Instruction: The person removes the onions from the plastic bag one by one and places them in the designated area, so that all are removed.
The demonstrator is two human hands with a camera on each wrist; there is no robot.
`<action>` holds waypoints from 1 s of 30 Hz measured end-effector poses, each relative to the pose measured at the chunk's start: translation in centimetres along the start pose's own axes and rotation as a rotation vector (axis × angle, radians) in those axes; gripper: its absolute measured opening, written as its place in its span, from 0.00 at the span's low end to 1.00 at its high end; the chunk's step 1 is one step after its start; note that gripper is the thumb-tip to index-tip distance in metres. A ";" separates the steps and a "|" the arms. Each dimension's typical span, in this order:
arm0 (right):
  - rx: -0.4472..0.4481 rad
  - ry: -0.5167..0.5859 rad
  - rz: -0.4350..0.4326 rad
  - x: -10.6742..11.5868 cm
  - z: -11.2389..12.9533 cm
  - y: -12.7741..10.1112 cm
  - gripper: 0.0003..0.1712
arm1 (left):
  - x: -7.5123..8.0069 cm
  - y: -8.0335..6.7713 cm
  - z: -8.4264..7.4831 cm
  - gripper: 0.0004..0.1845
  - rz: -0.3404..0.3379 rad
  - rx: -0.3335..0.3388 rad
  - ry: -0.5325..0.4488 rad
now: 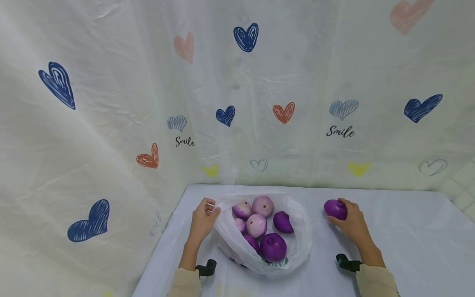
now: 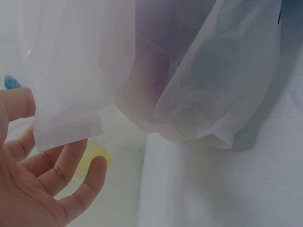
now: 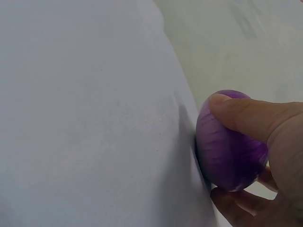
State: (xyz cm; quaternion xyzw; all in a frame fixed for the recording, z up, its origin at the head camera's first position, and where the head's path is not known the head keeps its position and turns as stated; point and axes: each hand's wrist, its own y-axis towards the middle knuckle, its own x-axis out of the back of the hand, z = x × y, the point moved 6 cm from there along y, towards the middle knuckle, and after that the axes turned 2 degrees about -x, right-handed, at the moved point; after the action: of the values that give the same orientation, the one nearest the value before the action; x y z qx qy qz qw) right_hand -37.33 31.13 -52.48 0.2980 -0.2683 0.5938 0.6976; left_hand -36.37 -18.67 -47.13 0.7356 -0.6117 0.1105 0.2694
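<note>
A translucent white plastic bag (image 1: 300,251) lies with its mouth wide, holding several round onions, some deep purple like the onion (image 1: 273,247) at the front, others pale pinkish like the one (image 1: 263,206) at the back. My left hand (image 1: 204,216) pinches the bag's left rim between thumb and fingers; in the left wrist view the thin film (image 2: 71,85) passes between them. Off to the right, my right hand (image 1: 350,220) grips a single purple onion (image 1: 335,209), thumb on one side and fingers on the other. The right wrist view shows this onion (image 3: 229,146) at the white surface.
A table (image 1: 408,247) covered in white cloth carries the bag. Behind and to the left hangs a pale curtain (image 1: 311,74) printed with hearts and "Smile". Dark wrist mounts (image 1: 348,263) sit at both sleeves.
</note>
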 end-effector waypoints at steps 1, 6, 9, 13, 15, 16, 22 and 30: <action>0.000 0.003 0.001 0.0 -0.1 0.0 0.51 | 0.0 0.0 0.0 0.12 0.001 0.002 -0.003; 0.005 0.012 -0.001 -0.1 -0.5 0.1 0.52 | 0.0 0.0 0.0 0.12 0.005 0.012 -0.013; 0.016 0.017 -0.011 -0.2 -0.7 0.3 0.52 | 0.0 0.0 0.0 0.12 0.007 0.017 -0.011; 0.019 0.025 -0.021 -0.3 -0.8 0.4 0.53 | -0.1 0.1 0.0 0.12 0.007 0.016 -0.008; 0.012 0.029 -0.015 -0.4 -0.8 0.4 0.53 | -0.1 0.0 -0.1 0.12 0.009 0.013 -0.011; 0.011 0.028 -0.016 -0.4 -0.8 0.4 0.53 | -0.2 0.0 -0.1 0.12 0.009 0.011 -0.012; 0.016 0.023 -0.004 -0.4 -0.6 0.3 0.53 | -0.1 0.0 -0.3 0.11 -0.001 -0.023 -0.015; -0.004 0.025 0.013 -0.1 -0.4 0.2 0.54 | -0.3 0.0 -0.3 0.11 0.001 -0.030 -0.013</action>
State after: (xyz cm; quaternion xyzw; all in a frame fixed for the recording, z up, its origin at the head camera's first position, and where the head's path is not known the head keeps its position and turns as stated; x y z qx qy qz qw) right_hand -37.56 31.39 -52.85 0.2874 -0.2628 0.6015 0.6975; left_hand -36.33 -18.29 -47.01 0.7318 -0.6154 0.0970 0.2763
